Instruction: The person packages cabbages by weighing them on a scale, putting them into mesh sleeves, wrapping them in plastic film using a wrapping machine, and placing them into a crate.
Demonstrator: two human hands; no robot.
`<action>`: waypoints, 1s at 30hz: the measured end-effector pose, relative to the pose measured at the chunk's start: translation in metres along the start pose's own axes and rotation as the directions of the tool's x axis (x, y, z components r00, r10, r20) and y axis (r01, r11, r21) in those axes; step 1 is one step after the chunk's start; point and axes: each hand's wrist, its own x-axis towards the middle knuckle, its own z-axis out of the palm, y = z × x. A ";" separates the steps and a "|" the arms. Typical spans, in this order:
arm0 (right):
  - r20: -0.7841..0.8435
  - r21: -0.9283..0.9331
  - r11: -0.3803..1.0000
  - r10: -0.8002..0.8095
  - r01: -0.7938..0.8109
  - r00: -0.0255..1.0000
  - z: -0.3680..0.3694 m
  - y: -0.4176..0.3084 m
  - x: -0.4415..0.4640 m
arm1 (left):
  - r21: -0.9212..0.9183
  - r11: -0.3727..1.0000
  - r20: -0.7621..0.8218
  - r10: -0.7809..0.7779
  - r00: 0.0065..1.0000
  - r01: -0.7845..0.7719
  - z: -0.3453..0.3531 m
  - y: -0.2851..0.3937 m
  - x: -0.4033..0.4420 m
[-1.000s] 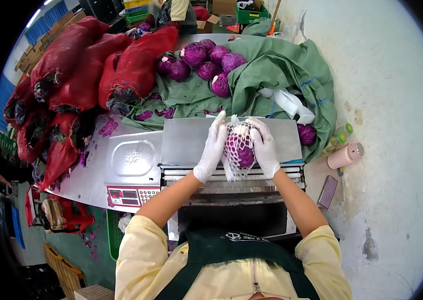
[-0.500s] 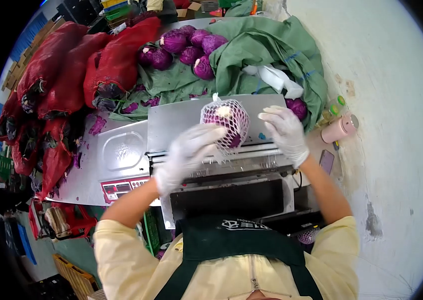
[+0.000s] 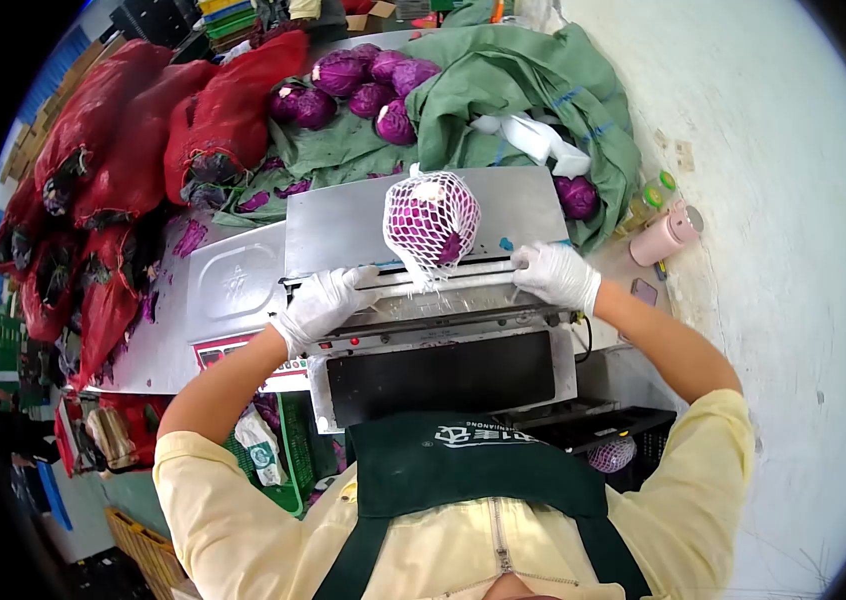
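Observation:
A purple cabbage [image 3: 421,212] in a white foam net sleeve [image 3: 450,253] rests on the metal top plate [image 3: 328,225] of a film wrapping machine. Just in front of it run the machine's rollers [image 3: 443,284], with shiny clear plastic film [image 3: 423,312] over them. My left hand [image 3: 323,306], in a white glove, is closed at the left end of the rollers, its fingers pinching the film's edge. At the right end my gloved right hand [image 3: 555,276] is closed on the film in the same way. Neither hand touches the cabbage.
Several bare purple cabbages [image 3: 371,98] lie on a green cloth [image 3: 503,75] behind the plate. Red mesh sacks [image 3: 108,150] fill the left side. A scale [image 3: 235,282] adjoins the machine. A pink bottle [image 3: 665,236] and a phone [image 3: 644,291] are at the right.
My left hand has left the netted cabbage and come down to the rollers. My right hand has also lowered, its fingers closing at the rollers' right end. The view has shifted slightly.

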 end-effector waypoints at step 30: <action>0.731 0.376 -0.660 -0.220 -0.650 0.646 0.012 -0.103 -0.037 | -0.016 -0.854 0.570 0.420 0.707 0.520 -0.043 0.105 0.036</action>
